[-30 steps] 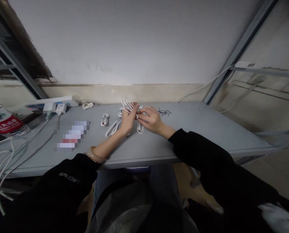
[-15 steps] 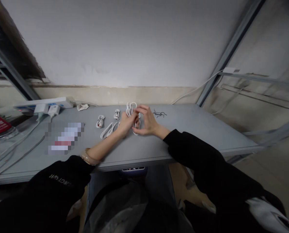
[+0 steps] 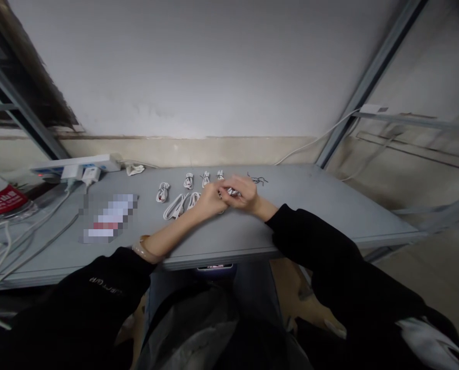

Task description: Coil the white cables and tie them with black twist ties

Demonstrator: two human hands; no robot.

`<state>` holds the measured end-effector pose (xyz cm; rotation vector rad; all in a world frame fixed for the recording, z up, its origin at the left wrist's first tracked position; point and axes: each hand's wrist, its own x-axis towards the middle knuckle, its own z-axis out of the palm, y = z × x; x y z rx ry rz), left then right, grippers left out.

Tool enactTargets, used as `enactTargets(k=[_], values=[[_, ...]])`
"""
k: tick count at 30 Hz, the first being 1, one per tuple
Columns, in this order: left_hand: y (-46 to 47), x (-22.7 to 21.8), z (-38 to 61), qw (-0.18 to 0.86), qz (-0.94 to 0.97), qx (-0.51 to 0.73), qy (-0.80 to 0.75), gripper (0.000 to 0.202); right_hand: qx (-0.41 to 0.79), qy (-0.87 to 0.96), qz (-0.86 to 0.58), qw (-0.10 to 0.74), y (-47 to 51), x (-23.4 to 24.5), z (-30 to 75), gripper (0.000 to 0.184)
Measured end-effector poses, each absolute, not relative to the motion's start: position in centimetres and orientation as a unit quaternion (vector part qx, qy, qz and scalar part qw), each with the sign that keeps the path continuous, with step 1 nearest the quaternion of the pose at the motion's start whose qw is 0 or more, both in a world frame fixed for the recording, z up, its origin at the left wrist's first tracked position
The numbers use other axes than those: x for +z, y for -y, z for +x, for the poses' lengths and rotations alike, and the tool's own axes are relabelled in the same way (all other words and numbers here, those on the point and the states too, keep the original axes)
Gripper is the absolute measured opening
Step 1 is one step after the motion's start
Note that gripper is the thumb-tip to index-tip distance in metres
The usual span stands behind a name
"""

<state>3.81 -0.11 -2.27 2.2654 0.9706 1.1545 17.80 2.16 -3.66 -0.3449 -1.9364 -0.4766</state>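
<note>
Currently the fingertips (image 3: 222, 191) of both hands meet over a small coil of white cable (image 3: 230, 192), which they mostly hide. The right hand (image 3: 242, 195) has its fingers curled nearly shut, pinching the coil from above. The left hand (image 3: 210, 200) has its fingers closed toward the same coil from the other side; how firmly they hold it, cannot tell.

Just beyond the coil lie three small bundled white cables (image 3: 205, 179) in a row, running leftward. Nearer the person and left of the coil are two longer looped white cables (image 3: 174, 206), and a further bundled white cable (image 3: 162, 192) lies left of those. A scrap of thin black wire (image 3: 258, 180) lies right of the coil. All rest on a grey table (image 3: 310, 216).

Well left of the coil are a pixelated, unreadable packet (image 3: 108, 218), a white power strip (image 3: 75, 165) with plugged-in adapters, and a bottle with a red label (image 3: 2, 200). A tan bracelet (image 3: 142, 249) circles the left wrist; both sleeves are black.
</note>
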Motion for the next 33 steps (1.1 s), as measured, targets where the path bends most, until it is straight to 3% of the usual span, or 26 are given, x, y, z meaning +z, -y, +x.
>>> enactTargets(k=[10,15,21,28,33], values=[[-0.9,-2.8,2.8,0.104,0.812,0.341,-0.462,0.007,-0.173,0.859,-0.164,0.453,-1.4,-3.8,16.9,0.014],[-1.2,-2.9,3.0,0.069,0.774,0.352,-0.522,0.014,-0.158,0.832,-0.194,0.495,-2.1,-4.1,17.0,0.019],[-1.4,-2.8,3.1,0.071,0.784,0.406,-0.464,0.018,-0.14,0.786,-0.246,0.55,-2.8,-4.3,17.1,0.029],[-0.5,-2.1,3.2,0.0,0.806,0.225,-0.547,0.026,-0.124,0.81,-0.268,0.507,-2.9,-4.4,17.1,0.027],[-0.4,-2.1,3.6,0.0,0.8,0.199,-0.566,0.031,-0.103,0.802,-0.267,0.525,-2.8,-4.6,16.8,0.035]])
